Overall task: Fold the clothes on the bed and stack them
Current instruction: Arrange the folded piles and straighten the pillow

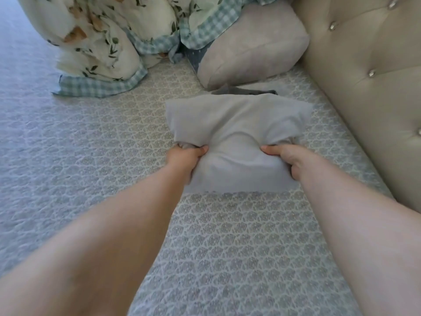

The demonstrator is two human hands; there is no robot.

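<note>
A light grey folded garment (237, 124) is held just above the patterned bed cover (114, 160), in the middle of the head view. My left hand (186, 159) grips its left side, thumb on top and fingers tucked under. Gripping the right side the same way is my right hand (287, 159). The cloth bunches between the two thumbs and its near edge hangs down. Behind it a darker grey piece of clothing (246, 90) lies flat on the bed, mostly hidden.
A floral duvet with a green checked border (102, 46) is heaped at the back left. A grey pillow (252, 44) leans against the beige tufted headboard (369, 87) along the right side.
</note>
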